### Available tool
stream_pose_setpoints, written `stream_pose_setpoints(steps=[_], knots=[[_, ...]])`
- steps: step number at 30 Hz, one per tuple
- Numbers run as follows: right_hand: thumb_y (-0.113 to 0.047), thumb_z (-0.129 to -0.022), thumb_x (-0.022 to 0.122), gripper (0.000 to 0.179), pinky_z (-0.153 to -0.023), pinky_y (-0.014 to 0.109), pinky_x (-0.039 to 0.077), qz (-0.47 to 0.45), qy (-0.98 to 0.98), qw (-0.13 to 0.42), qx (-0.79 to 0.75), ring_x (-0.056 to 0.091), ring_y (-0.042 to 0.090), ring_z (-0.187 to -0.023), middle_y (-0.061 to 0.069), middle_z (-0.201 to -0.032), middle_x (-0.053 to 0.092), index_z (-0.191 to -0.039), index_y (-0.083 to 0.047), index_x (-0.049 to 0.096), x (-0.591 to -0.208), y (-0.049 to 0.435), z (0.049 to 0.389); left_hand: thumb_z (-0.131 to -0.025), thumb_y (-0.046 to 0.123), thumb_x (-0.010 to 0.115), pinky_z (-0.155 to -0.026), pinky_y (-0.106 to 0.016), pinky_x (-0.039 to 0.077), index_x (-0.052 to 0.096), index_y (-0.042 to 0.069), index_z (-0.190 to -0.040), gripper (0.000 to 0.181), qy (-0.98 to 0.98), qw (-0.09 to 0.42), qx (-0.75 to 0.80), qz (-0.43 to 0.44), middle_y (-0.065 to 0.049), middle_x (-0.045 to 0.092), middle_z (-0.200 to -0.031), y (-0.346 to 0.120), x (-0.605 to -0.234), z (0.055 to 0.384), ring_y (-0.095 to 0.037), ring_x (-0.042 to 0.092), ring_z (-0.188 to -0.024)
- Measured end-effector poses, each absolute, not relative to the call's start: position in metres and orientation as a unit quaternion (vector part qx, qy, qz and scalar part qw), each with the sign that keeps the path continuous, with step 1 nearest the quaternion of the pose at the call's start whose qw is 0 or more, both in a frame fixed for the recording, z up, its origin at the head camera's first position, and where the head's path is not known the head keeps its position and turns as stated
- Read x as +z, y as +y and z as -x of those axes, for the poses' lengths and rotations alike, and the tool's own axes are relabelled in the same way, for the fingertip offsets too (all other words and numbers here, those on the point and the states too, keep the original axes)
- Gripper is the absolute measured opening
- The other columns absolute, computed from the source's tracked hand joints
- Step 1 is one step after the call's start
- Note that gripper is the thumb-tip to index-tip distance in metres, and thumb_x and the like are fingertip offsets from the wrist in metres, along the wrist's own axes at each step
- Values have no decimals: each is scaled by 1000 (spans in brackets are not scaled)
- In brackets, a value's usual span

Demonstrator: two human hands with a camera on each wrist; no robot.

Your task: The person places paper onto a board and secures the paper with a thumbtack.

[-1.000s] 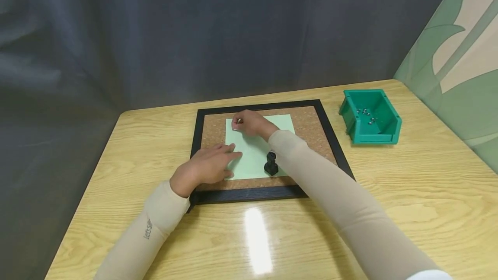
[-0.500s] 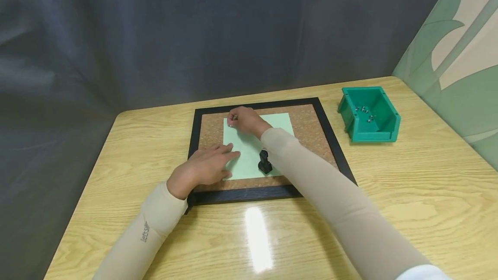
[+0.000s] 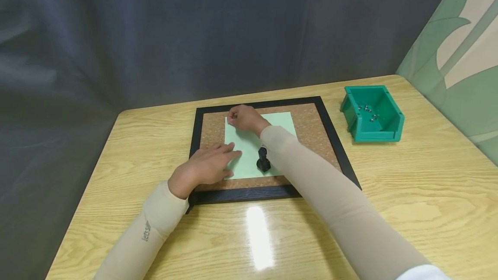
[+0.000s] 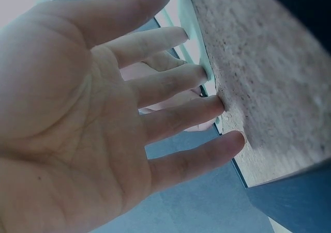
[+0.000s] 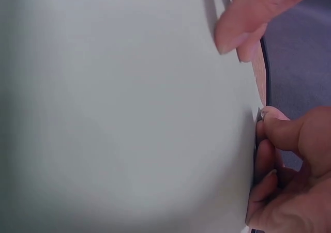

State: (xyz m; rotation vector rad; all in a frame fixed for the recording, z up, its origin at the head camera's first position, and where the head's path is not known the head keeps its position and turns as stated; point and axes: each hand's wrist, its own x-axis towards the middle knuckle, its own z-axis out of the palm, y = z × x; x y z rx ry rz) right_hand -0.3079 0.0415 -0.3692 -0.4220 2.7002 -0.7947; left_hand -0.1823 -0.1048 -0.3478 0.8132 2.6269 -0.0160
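Note:
A pale green sheet of paper lies on a cork board with a black frame. My left hand is spread flat, its fingertips on the paper's left edge and the cork beside it; the left wrist view shows the palm and straight fingers. At the sheet's far left corner, my right hand pinches a small shiny push pin between thumb and forefinger. The fingers mostly hide that pin, and whether its point is in the cork cannot be seen.
To the right of the board stands a green bin with several small shiny pins in it. A black wrist camera mount hangs under the right forearm over the paper. A dark curtain closes off the table's back.
My right hand has shifted slightly up and left, to the paper's far left corner, with the push pin between its fingertips. The left hand has stayed in place on the sheet.

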Motion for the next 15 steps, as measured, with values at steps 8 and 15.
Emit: stream_pose_setpoints(steps=[8, 15], knots=[[-28, -103, 57, 17, -98, 39, 45, 135, 936, 161, -282, 55, 20, -108, 3, -126, 65, -109, -17, 69, -366, 40, 311, -98, 33, 63, -119, -53, 31, 40, 20, -154, 62, 937, 190, -5, -292, -10, 28, -164, -107, -346, 182, -35, 26, -152], [-26, -102, 58, 15, -94, 37, 46, 115, 934, 165, -297, 55, 20, -104, 3, -123, 65, -102, -17, 69, -365, 44, 308, -99, 34, 62, -118, -53, 32, 39, 21, -154, 61, 938, 192, -5, -288, -10, 27, -164, -103, -347, 180, -35, 25, -152]])
